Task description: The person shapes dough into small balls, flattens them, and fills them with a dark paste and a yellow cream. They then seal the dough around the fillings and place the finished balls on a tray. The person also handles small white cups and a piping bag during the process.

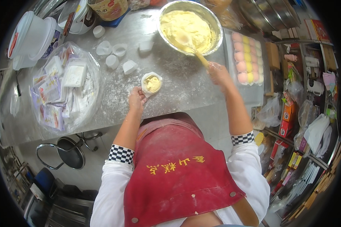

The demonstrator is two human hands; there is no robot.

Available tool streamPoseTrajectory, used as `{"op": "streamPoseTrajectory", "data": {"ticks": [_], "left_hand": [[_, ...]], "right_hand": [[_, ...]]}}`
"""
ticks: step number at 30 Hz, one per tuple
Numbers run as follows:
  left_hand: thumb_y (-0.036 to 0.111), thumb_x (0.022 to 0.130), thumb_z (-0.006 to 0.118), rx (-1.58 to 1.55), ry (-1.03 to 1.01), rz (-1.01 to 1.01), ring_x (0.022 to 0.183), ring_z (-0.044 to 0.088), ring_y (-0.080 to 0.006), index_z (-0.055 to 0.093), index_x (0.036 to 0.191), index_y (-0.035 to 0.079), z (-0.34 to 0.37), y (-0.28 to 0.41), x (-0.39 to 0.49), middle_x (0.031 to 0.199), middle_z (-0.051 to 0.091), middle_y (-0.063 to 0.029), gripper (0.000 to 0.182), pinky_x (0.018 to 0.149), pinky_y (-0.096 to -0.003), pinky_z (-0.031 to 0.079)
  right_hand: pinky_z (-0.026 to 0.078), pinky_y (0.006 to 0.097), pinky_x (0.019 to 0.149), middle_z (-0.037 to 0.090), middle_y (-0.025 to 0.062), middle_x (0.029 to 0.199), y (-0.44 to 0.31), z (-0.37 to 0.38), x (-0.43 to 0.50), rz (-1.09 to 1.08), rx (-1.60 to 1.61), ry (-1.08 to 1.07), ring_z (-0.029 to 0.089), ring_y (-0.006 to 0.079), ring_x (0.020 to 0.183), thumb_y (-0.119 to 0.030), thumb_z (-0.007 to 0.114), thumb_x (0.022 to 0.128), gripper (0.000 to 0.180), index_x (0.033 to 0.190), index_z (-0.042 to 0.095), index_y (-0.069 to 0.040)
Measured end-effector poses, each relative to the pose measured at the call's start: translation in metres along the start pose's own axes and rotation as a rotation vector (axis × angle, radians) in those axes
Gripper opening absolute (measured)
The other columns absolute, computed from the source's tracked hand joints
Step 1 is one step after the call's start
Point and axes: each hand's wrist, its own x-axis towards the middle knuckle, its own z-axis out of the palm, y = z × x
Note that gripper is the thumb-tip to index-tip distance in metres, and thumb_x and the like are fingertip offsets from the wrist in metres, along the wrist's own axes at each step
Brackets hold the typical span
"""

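Note:
My left hand (137, 99) has its fingertips on the near left edge of a small white cup-shaped wrapper (146, 92), low over the floured steel table. A mound of pale yellow creamy filling (153, 83) sits inside it; whether the wrapper is dough or paper is hard to tell. My right hand (218, 74) grips the handle of a wooden spoon (201, 59). The spoon's head rests in a large steel bowl (219, 42) of the same yellow mixture (187, 24). Several white fluted paper cups (130, 67) stand or lie beyond my left hand.
A clear plastic bag (94, 71) with flat packets and white powder lies at the left. On the right, a tray (259, 90) carries rows of pink, yellow and white round pieces (245, 59). White plastic tubs (31, 39) stand at the far left; a black stool (71, 153) is below the table.

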Motion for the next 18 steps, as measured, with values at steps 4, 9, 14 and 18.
{"op": "streamPoseTrajectory", "data": {"ticks": [4,9,14,18], "left_hand": [[0.017,0.084,0.052,0.144,0.019,0.16,0.076,0.057,-0.0161,0.055,0.096,0.003,-0.003,-0.005,0.006,0.083,0.058,-0.0067,0.019,0.068,-0.0292,0.046],[0.009,0.082,0.055,0.366,0.037,0.353,0.082,0.054,-0.0139,0.055,0.102,-0.001,-0.001,0.005,0.013,0.09,0.057,-0.0064,0.022,0.073,-0.0259,0.044],[0.008,0.084,0.053,0.495,-0.063,0.384,0.094,0.054,-0.0154,0.054,0.113,-0.002,0.009,0.016,0.012,0.102,0.058,-0.0093,0.03,0.083,-0.0263,0.043],[0.008,0.086,0.051,0.599,-0.203,0.401,0.097,0.054,-0.0152,0.052,0.119,0.0,0.01,0.022,0.016,0.108,0.058,-0.0089,0.033,0.082,-0.0271,0.043]], "right_hand": [[0.023,0.0151,0.04,0.051,-0.0026,0.074,0.001,0.011,0.004,0.036,0.342,-0.21,0.036,0.0016,0.051,-0.022,0.048,0.091,0.033,0.117,0.052,-0.002],[0.021,0.0131,0.039,0.049,-0.0011,0.077,-0.003,0.018,0.005,0.068,0.563,-0.261,0.034,0.0012,0.051,-0.017,0.045,0.092,0.034,0.122,0.048,-0.001],[0.025,0.0134,0.043,0.048,-0.0036,0.075,-0.006,0.0,-0.021,-0.081,0.412,-0.234,0.036,0.0011,0.052,-0.025,0.047,0.092,0.035,0.12,0.051,-0.003],[0.028,0.0134,0.047,0.051,-0.0029,0.078,0.012,-0.013,-0.056,-0.145,0.175,-0.132,0.04,0.0009,0.056,-0.024,0.05,0.092,0.036,0.119,0.053,-0.002]]}}
